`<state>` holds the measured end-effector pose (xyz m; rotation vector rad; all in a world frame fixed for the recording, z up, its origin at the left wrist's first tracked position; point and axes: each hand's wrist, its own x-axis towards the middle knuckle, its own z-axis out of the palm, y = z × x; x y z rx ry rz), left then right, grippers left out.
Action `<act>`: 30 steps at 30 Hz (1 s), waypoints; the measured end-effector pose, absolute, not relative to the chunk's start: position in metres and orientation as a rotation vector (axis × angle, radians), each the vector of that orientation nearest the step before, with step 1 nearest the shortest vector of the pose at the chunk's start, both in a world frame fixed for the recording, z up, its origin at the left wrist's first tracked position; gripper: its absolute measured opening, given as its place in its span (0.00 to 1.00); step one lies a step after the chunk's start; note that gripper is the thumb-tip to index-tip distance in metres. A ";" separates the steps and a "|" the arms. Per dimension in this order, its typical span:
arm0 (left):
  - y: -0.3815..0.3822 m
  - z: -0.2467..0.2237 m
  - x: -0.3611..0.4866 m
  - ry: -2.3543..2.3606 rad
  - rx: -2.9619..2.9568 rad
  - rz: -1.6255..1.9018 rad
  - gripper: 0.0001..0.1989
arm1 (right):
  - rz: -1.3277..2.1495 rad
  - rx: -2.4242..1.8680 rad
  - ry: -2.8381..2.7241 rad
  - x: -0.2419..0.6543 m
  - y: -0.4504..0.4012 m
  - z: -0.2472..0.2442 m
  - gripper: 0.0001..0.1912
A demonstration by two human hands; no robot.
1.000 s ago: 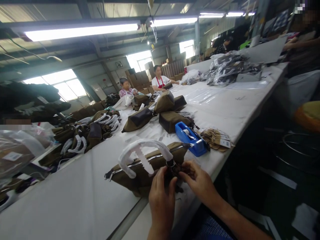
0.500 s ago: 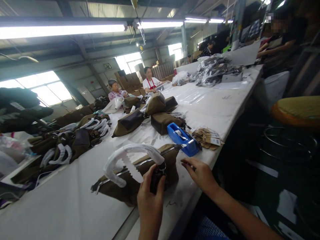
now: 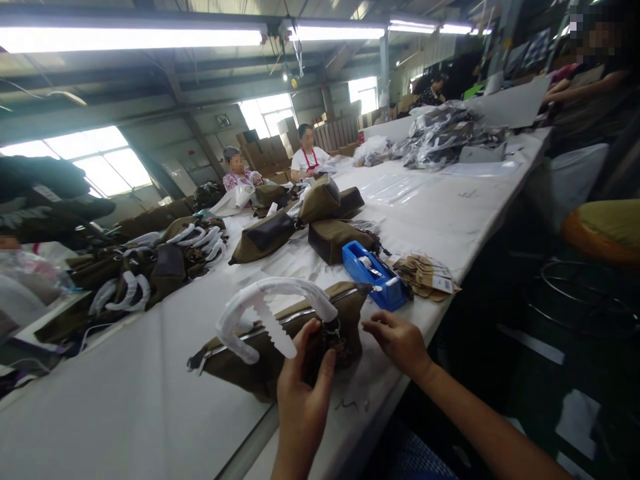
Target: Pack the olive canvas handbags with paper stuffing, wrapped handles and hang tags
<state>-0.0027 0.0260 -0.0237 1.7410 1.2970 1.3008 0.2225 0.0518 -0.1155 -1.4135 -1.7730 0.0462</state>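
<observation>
An olive-brown handbag [image 3: 240, 377] with a silver zip stands on the table in front of me. White wrapping covers its arched handle [image 3: 280, 287], and one toothed white strip hangs loose. My left hand [image 3: 303, 393] is at the bag's near side, thumb and fingers around a dark charm [image 3: 341, 348] that hangs from a metal ring below the handle. Part of the charm is hidden by the fingers. Beside the bag's right end, my right hand [image 3: 400, 340] is raised with bent fingers pinched together; anything between them is too small to make out.
A blue tape dispenser [image 3: 375, 277] and brown paper tags [image 3: 425, 277] lie beyond my right hand. More bags [image 3: 267, 237] are heaped further back, others [image 3: 165, 267] at left. Plastic-wrapped goods [image 3: 440, 137] occupy the far table. Co-workers sit around; a stool [image 3: 605, 230] stands right.
The view has shifted slightly, moving the scene a little to the right. More of the charm shows beside my left thumb. My right hand's fingers have curled in closer.
</observation>
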 end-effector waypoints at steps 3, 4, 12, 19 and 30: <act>0.028 -0.024 -0.009 1.066 1.833 1.276 0.16 | 0.077 -1.236 -1.779 0.206 0.026 -0.098 0.14; 0.028 -0.023 -0.011 0.992 1.885 1.243 0.14 | 0.127 -1.165 -1.762 0.199 0.015 -0.088 0.12; 0.013 -0.006 -0.012 0.727 2.136 0.863 0.18 | 0.800 -0.896 -1.279 0.176 -0.030 -0.014 0.09; 0.003 -0.004 -0.015 1.150 1.936 0.938 0.12 | 0.729 -1.146 -1.018 0.208 -0.021 -0.035 0.08; -0.006 -0.001 0.011 1.174 1.929 0.882 0.11 | 0.227 -1.030 -1.876 0.200 -0.035 -0.036 0.14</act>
